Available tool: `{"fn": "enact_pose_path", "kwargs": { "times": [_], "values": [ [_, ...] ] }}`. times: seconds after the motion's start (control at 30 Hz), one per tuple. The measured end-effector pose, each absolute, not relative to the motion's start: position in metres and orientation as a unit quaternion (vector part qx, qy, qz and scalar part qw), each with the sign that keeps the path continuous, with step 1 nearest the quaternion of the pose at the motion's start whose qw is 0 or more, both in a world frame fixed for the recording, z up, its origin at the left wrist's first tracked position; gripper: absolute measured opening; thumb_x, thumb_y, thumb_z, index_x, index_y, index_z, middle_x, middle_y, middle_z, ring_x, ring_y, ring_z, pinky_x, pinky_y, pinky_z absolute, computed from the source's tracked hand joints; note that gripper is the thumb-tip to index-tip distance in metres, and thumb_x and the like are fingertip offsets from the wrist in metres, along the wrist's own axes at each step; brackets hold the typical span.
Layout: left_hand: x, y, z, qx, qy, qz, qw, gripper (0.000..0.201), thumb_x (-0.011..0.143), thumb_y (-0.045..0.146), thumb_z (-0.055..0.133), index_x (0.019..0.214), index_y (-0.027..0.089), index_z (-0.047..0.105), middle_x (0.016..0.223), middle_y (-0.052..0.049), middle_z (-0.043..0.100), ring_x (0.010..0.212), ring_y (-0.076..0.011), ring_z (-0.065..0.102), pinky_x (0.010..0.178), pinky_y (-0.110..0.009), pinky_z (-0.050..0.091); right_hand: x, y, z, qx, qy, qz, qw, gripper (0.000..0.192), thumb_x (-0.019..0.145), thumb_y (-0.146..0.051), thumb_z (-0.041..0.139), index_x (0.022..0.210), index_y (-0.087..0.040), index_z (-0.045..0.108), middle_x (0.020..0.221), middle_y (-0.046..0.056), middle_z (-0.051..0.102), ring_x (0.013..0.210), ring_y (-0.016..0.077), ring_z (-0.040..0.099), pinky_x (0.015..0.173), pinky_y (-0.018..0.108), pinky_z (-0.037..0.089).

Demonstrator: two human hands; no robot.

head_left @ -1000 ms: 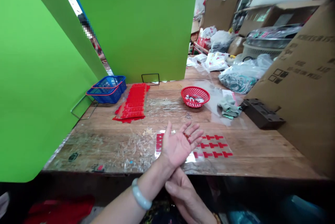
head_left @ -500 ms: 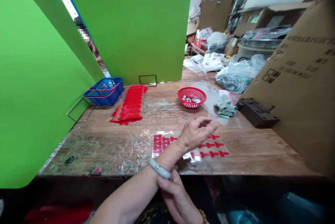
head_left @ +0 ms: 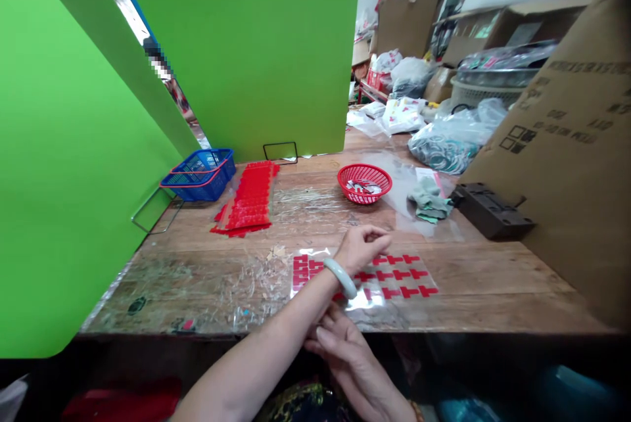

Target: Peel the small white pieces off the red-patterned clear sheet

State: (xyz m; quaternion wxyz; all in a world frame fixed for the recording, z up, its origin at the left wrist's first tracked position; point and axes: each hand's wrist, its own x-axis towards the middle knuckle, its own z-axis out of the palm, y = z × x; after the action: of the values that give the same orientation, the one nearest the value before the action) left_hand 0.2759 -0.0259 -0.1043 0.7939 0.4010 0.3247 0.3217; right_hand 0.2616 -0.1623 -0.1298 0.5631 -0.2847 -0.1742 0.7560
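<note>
My left hand [head_left: 363,248] hovers above a clear plastic sheet [head_left: 431,276] with rows of red T-shaped pieces, its fingers loosely bent and nothing in them. A pale green bangle [head_left: 340,278] circles the left wrist. Below that wrist, my right hand [head_left: 352,353] lies against the underside of the left forearm, palm partly up. Its fingers are loosely spread and hold nothing visible; some fingertips are hidden by the forearm. The left hand and forearm cover part of the sheet.
A stack of red strips [head_left: 250,195] lies at left beside a blue basket [head_left: 204,179]. Further back stand a red basket [head_left: 365,183] with small pieces, a grey-green cloth [head_left: 428,200] and a dark metal block [head_left: 493,211]. Green panels [head_left: 246,47] and a cardboard box [head_left: 566,179] border the table.
The bangle has slid or been pushed along toward the left hand. My right hand has loosened from the wrist, and the left fingers have curled in more. The view has shifted slightly.
</note>
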Motion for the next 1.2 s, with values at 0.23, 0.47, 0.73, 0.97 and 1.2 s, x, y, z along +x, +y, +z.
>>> {"fn": "enact_pose_path", "kwargs": {
  "times": [0.23,0.47,0.73,0.97,1.2],
  "values": [
    [0.275,-0.013,-0.107,0.238,0.293,0.267,0.887,0.013,0.082,0.019,0.052,0.076,0.012,0.06,0.07,-0.007,0.069,0.067,-0.0152,0.066,0.071,-0.027,0.046,0.254,-0.162,-0.117,-0.282,-0.195,0.775,0.531,0.064,0.058,-0.029,0.078,0.116,-0.017,0.054,0.112,0.008,0.061,0.11,0.0253,0.05,0.099,0.04,0.031],
    [0.282,-0.01,-0.113,0.173,0.273,0.249,0.913,0.013,0.083,0.016,0.049,0.078,0.01,0.06,0.072,-0.009,0.07,0.068,-0.0163,0.067,0.072,-0.028,0.046,0.253,-0.161,-0.122,-0.278,-0.185,0.782,0.526,0.055,0.06,-0.025,0.076,0.111,-0.015,0.056,0.111,0.009,0.062,0.111,0.0264,0.051,0.098,0.041,0.032],
    [0.284,-0.008,-0.107,0.151,0.268,0.259,0.916,0.016,0.084,0.016,0.048,0.076,0.009,0.06,0.072,-0.009,0.07,0.067,-0.0162,0.067,0.07,-0.028,0.045,0.253,-0.162,-0.12,-0.279,-0.177,0.775,0.539,0.065,0.058,-0.024,0.078,0.117,-0.015,0.052,0.116,0.009,0.06,0.114,0.0276,0.048,0.098,0.041,0.033],
    [0.289,-0.019,-0.105,0.163,0.263,0.266,0.913,0.016,0.084,0.015,0.048,0.077,0.009,0.061,0.07,-0.009,0.07,0.064,-0.0162,0.067,0.064,-0.025,0.048,0.251,-0.16,-0.124,-0.326,-0.15,0.758,0.545,0.065,0.066,-0.032,0.072,0.122,-0.012,0.046,0.12,0.012,0.057,0.114,0.0268,0.048,0.095,0.038,0.037],
    [0.279,-0.038,-0.099,0.168,0.247,0.265,0.917,0.015,0.085,0.016,0.048,0.083,0.009,0.061,0.077,-0.01,0.071,0.07,-0.0165,0.068,0.067,-0.024,0.05,0.274,-0.171,-0.144,-0.512,-0.372,0.67,0.389,0.055,0.064,-0.046,0.07,0.108,-0.013,0.06,0.104,0.01,0.064,0.1,0.0304,0.054,0.083,0.037,0.041]
  ]
}}
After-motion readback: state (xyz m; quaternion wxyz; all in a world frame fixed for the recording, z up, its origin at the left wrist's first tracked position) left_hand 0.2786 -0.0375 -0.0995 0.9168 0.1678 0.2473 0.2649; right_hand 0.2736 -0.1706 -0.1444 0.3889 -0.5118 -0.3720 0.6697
